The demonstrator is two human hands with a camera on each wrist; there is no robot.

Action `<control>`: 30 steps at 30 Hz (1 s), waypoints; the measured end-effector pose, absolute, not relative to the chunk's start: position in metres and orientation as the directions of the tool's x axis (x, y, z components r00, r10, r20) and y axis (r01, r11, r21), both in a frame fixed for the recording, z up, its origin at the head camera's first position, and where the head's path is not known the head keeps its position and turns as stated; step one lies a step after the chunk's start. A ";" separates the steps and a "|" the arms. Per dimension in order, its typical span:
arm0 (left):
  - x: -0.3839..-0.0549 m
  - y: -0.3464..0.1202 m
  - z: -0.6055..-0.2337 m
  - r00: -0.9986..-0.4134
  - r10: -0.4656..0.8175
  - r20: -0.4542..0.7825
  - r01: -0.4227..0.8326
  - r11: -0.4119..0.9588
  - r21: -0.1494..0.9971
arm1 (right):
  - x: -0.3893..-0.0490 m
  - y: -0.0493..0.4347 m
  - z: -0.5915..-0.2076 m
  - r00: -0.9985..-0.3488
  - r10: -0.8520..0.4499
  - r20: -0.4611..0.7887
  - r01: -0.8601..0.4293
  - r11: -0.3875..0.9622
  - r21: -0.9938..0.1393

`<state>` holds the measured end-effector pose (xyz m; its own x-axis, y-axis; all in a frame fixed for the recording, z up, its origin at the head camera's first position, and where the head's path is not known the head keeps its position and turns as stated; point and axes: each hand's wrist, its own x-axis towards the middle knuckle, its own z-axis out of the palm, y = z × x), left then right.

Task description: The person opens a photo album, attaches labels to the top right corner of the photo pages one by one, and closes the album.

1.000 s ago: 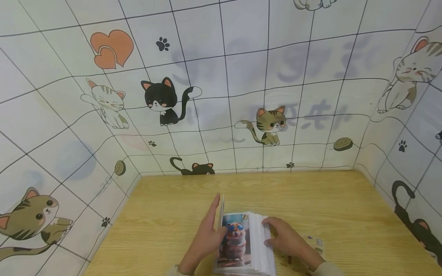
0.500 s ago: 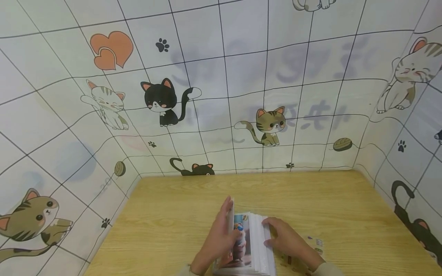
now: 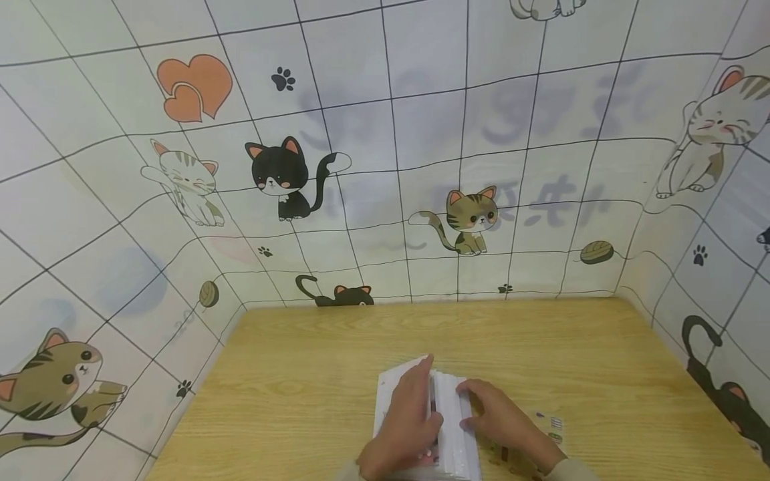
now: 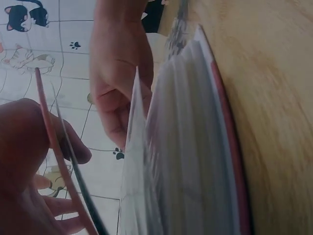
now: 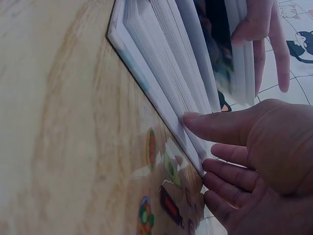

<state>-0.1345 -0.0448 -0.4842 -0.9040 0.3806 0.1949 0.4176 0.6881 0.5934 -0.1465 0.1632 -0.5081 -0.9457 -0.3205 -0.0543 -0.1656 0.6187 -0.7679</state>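
A thick photo album [image 3: 452, 437] with clear-sleeved white pages [image 5: 166, 54] lies on the wooden table. My left hand [image 3: 409, 419] grips its raised front cover [image 3: 392, 382], thumb on the inner side and fingers spread along the outside. In the left wrist view, the cover stands well apart from the page stack [image 4: 183, 147], with a loose page lifted between. My right hand [image 3: 500, 415] holds the album's right edge, its thumb against the page edges and its fingers by the corner. A picture inside is mostly hidden by my left hand.
Beneath my right forearm lies a clear sheet [image 3: 553, 424] printed with small food pictures. Wood-grain table [image 3: 289, 387] surrounds the album. A white cloth backdrop [image 3: 385, 167] with cartoon cats rises behind and at both sides.
My left hand has swung the cover rightward over the pages, so its white outer face now shows and the bear-like animal picture is covered. My right hand has stayed in place.
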 end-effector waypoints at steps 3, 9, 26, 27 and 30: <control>-0.133 -0.038 -0.485 -0.899 0.394 0.193 0.434 0.729 0.529 | -0.147 0.163 -0.509 -0.945 -0.323 -0.054 -0.168 0.622 -0.765; -0.131 -0.029 -0.485 -0.887 0.416 0.199 0.460 0.774 0.435 | -0.147 0.164 -0.508 -0.946 -0.316 -0.070 -0.154 0.631 -0.760; -0.123 -0.024 -0.500 -0.853 0.521 0.007 0.518 0.848 0.113 | -0.147 0.168 -0.511 -0.940 -0.342 -0.022 -0.203 0.610 -0.766; -0.123 -0.024 -0.500 -0.851 0.525 -0.009 0.522 0.848 0.096 | -0.147 0.168 -0.511 -0.940 -0.341 -0.023 -0.203 0.610 -0.766; -0.123 -0.023 -0.498 -0.849 0.525 -0.050 0.522 0.850 0.071 | -0.146 0.169 -0.511 -0.942 -0.335 -0.018 -0.204 0.614 -0.762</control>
